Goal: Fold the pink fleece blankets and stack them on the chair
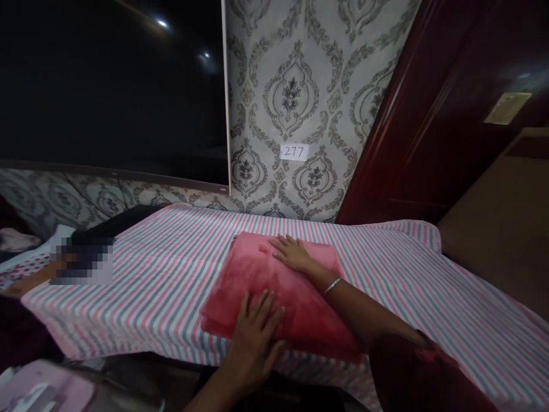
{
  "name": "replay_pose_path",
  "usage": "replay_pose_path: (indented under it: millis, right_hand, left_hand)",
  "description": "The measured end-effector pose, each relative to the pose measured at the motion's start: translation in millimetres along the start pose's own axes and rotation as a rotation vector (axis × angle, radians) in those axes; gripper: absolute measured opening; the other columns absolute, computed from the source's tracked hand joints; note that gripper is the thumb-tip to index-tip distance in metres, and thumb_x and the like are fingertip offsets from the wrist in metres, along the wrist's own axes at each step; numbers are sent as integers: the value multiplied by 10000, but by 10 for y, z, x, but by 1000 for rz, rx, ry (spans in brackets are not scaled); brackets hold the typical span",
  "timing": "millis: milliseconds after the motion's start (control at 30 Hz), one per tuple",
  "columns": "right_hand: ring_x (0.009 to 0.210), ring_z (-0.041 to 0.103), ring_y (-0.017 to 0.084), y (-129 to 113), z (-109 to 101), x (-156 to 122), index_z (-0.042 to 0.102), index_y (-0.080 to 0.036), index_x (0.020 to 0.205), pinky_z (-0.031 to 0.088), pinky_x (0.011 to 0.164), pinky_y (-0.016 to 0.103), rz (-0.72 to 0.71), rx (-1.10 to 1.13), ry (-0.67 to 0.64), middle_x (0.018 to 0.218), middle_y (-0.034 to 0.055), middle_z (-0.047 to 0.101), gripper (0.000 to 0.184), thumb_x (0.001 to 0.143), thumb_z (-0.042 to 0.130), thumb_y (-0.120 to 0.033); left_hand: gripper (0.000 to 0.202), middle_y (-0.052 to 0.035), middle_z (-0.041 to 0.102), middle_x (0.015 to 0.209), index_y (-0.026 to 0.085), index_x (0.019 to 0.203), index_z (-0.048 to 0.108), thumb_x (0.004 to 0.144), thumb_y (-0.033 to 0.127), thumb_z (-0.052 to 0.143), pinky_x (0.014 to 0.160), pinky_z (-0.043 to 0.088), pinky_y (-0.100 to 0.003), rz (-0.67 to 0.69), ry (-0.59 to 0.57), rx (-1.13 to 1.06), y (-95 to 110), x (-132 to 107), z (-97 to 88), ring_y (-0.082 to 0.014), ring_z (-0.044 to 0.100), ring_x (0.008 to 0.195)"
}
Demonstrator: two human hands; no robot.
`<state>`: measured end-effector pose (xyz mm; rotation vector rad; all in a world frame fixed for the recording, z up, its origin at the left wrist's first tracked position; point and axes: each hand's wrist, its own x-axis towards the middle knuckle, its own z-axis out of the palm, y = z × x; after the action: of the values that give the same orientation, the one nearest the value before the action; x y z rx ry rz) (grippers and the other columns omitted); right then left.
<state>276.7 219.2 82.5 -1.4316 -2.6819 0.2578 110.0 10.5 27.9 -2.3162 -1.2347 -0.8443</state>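
Observation:
A folded pink-red plush blanket [249,274] lies flat on a striped cloth [150,269] in the head view. My left hand [255,337] rests on the blanket's near edge, fingers spread and pointing away from me. Farther back, my right hand [294,252] is laid on the blanket's upper part, its fingers stretched to the left. A silver bangle [332,285] circles my right wrist. Neither hand is gripping anything. The blanket's lower right corner is partly hidden by my right arm.
A large dark television [115,91] is behind at the left, beside patterned wallpaper with a paper label [294,151] reading 277. At the right stand a dark red wooden door [398,143] and a brown cardboard box [497,212]. A pink object [55,383] sits low at the left.

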Motion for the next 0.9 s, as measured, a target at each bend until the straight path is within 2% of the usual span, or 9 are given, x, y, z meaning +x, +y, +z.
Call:
replay_pose_path:
  millis: [67,133,200,267,433,533,633,767,900]
  right_hand:
    - [1537,110,355,-222,13,-53,283,-352,1577,103,1189,632,-129,-7,17,1679,50,164,617,1009,305,-593]
    - [1543,74,347,-438,72,-77,269,-380,1576,83,1197,625,-294,1,-9,1683,26,148,622,1001,314,-615]
    - [1545,42,349,-595,145,-39,252,-399,1576,63,1198,629,-404,7,-49,1685,2,127,625,998,307,-629]
    - [1542,25,365,-667,196,74,248,-398,1577,43,1188,655,-436,6,-72,1687,-9,108,623,1001,296,-628]
    - [1539,46,380,-580,198,563,192,-399,1589,72,1175,684,-356,43,-117,1688,-4,116,685,974,333,-667]
    - [1538,122,341,-489,207,855,182,-404,1590,137,1198,615,-292,110,-151,1689,-7,113,672,981,319,-654]
    - [1526,195,297,-425,264,1056,216,-352,1593,204,1200,550,-214,157,-157,1678,7,184,641,1007,264,-607]
    - [1521,199,304,-409,324,1133,243,-339,1588,212,1193,560,-164,161,-137,1668,-4,226,643,1004,263,-609]
    - [1513,221,317,-496,234,1072,223,-354,1590,206,1179,605,-130,154,-119,1668,28,225,649,1000,260,-622]
  left_hand:
    - [454,-113,551,1469,221,1333,625,888,217,534,1219,87,-572,-66,56,41,-112,-5,-98,-289,412,1415]
    - [464,-146,549,1464,194,1337,628,882,240,547,1200,98,-618,-156,78,111,-220,-49,-106,-342,381,1429]
    - [514,-162,504,1501,214,1371,611,860,269,584,1176,133,-646,-236,77,162,-290,-127,-30,-392,317,1457]
    - [539,-147,451,1545,277,1382,606,843,278,614,1163,154,-653,-276,63,175,-316,-217,88,-409,278,1473]
    - [559,-105,426,1571,346,1368,613,814,287,661,1172,165,-639,-309,84,137,-311,-357,303,-392,302,1466]
    - [587,-88,420,1577,363,1377,603,799,273,665,1174,158,-642,-322,91,119,-321,-377,337,-392,289,1475]
    - [619,-80,397,1592,372,1397,580,792,271,668,1177,145,-641,-322,74,117,-335,-387,345,-394,258,1489]
    - [625,-78,396,1593,377,1397,579,793,239,665,1176,160,-640,-315,72,127,-353,-390,348,-393,254,1493]
    - [603,-102,385,1596,359,1396,583,814,213,647,1162,177,-657,-289,98,133,-396,-378,354,-403,248,1495]
